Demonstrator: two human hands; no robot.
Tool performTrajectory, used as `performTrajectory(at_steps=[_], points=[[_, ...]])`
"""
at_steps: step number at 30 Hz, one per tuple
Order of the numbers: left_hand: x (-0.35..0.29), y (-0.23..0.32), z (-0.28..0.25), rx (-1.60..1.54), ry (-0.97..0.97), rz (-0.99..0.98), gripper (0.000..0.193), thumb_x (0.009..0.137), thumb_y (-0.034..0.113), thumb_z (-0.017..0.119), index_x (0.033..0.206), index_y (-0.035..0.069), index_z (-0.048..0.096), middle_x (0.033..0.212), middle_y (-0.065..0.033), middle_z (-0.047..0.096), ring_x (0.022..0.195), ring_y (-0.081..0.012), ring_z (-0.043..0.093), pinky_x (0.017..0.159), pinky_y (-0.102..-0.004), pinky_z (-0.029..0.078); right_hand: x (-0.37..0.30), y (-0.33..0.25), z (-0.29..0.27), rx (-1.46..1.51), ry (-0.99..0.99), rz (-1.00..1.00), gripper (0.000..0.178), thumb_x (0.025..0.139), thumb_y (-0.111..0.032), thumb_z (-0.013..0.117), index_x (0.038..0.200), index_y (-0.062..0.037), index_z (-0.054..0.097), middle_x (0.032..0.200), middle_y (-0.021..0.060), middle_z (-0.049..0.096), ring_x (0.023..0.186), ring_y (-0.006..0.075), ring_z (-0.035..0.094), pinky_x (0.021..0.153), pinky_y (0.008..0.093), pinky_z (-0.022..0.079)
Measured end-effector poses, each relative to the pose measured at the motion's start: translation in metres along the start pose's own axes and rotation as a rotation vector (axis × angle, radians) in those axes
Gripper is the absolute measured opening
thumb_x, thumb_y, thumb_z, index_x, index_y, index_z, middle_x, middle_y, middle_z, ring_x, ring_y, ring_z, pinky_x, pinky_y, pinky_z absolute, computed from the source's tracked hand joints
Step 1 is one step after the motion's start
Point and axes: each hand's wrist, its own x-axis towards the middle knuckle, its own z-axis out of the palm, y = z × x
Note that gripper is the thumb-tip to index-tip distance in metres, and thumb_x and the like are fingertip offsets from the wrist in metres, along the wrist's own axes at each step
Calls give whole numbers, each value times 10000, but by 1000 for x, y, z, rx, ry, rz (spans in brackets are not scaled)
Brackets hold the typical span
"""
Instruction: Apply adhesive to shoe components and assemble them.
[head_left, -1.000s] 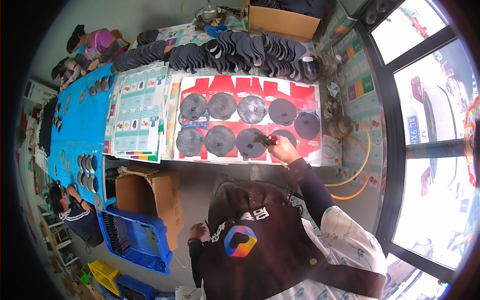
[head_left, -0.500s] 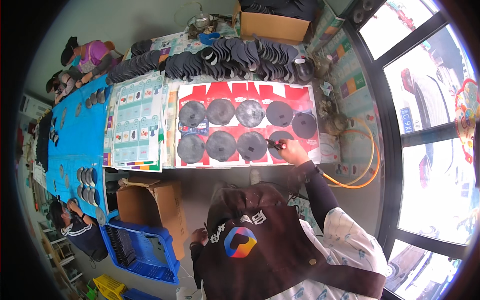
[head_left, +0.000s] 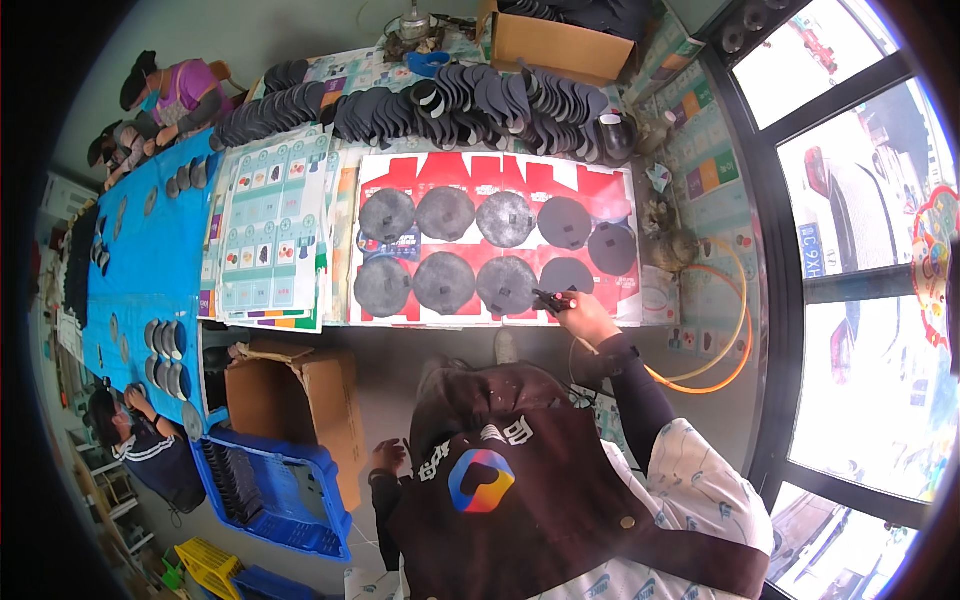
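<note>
My right hand (head_left: 588,320) is closed around a small black spray gun (head_left: 553,301) with red parts, at the table's front edge. A yellow-orange hose (head_left: 690,380) runs from near my wrist toward the wall. The gun's tip lies between a dark round disc (head_left: 566,277) and a disc with a whitish-grey film (head_left: 507,286). Several such discs lie in two rows on a red and white printed sheet (head_left: 605,183), some greyer than others. My left hand (head_left: 389,457) hangs low beside my dark apron, holding nothing, its fingers slightly apart.
Stacks of curved dark pieces (head_left: 370,120) line the table's back, before a cardboard box (head_left: 560,50). Printed sheets (head_left: 270,230) lie left, beside a blue-covered table (head_left: 150,270) with people working. An open carton (head_left: 300,400) and blue crate (head_left: 290,500) stand below.
My right hand and the spray gun have moved slightly left, from over the dark disc toward the greyish one beside it. The view has tilted a little. My left hand stays low at my side.
</note>
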Motion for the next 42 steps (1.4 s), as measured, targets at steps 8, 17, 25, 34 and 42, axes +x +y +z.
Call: performTrajectory(at_steps=[8,17,25,34,42], points=[[-16,13,12,37,18,-56,271,988,166,506,1152,-6,636,831,-158,686,616,-215,628,474,-308,439,11,-14,2,19,-103,-36,401,824,-162,639,1194,-18,701,942,269,711,949,377,714,843,422,537],[-6,-13,1,502,-158,250,268,999,104,485,1192,-33,609,859,-157,699,654,-201,649,480,-296,451,11,-17,13,132,-40,-81,406,827,-146,625,1199,2,692,963,289,695,977,428,684,862,425,535],[-19,-10,9,572,-113,404,250,999,120,489,1166,-12,620,860,-150,698,672,-208,665,473,-295,446,24,-2,1,-104,23,-77,341,828,-159,637,1109,23,701,972,278,699,947,417,694,808,462,531],[-1,-13,8,502,-67,324,249,990,155,505,1128,-9,631,831,-165,677,597,-215,612,459,-292,425,9,-2,-13,-103,235,-86,325,906,-318,631,1009,-21,712,904,277,689,933,483,648,807,537,531],[-11,-4,20,521,-134,298,235,984,142,513,1113,-17,629,836,-138,674,624,-177,598,472,-286,422,-2,55,-24,396,28,35,395,746,-93,696,1130,-1,707,931,200,735,905,284,732,799,380,538]])
